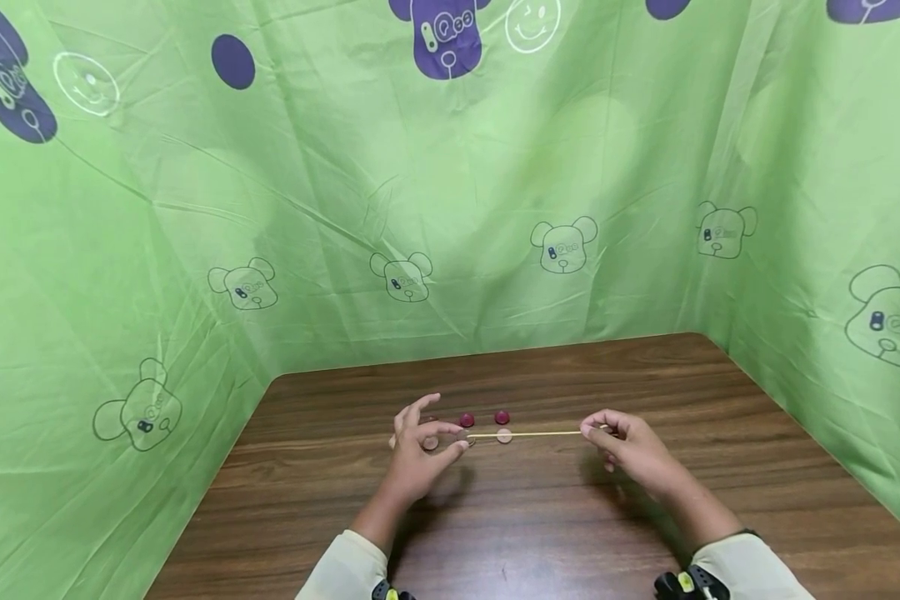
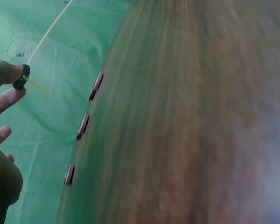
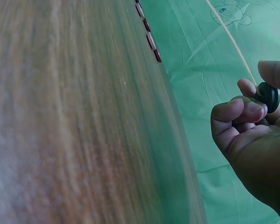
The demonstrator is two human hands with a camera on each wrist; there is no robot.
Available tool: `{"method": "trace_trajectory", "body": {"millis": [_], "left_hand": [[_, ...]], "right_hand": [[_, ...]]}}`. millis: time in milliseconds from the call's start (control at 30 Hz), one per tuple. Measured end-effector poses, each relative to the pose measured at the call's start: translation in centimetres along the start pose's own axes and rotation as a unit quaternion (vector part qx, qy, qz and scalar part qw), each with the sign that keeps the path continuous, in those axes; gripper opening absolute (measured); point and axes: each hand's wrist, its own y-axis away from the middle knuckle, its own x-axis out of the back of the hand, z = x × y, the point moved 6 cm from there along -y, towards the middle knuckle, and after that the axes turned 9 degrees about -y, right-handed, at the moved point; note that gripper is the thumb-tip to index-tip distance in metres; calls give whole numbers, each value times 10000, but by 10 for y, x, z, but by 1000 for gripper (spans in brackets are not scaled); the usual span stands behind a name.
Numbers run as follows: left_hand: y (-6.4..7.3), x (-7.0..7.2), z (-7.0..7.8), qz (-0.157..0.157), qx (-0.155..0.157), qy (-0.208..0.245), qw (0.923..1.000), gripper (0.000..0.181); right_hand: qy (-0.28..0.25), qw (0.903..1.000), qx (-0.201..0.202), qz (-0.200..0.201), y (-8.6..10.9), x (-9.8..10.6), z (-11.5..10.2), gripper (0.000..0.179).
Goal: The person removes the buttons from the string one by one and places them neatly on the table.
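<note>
A thin yellow string [image 1: 532, 433] runs straight between my two hands above the table. My left hand [image 1: 412, 462] pinches a dark round disc [image 2: 22, 77] between thumb and forefinger, its other fingers spread. The string passes through this disc, and a short end sticks out on the other side. My right hand [image 1: 637, 454] holds dark round discs [image 3: 269, 97], seemingly stacked, at the string's other end, with fingers curled. Below and behind the string lie dark red discs [image 1: 502, 417] and pale discs [image 1: 504, 436]; the left hand partly hides some.
The brown wood-grain table [image 1: 525, 533] has its far edge against a green curtain [image 1: 480, 192] printed with bear heads, which also hangs along both sides. Black devices [image 1: 692, 583] are strapped at both wrists over pale sleeves [image 1: 750, 567].
</note>
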Motion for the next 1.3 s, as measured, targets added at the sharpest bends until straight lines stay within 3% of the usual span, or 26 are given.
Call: {"method": "trace_trajectory", "body": {"millis": [500,867,1300], "left_hand": [[12,18,-24,91,398,-45,9992,12],[18,28,-47,157,494,-226,9984,13],[15,28,-71,-363,622,-752,9946,15]], "right_hand": [[42,9999,38,100,1,2,-2,28],[-6,9998,108,179,4,3,-5,28],[-27,9999,46,159,1,4,-1,32]]}}
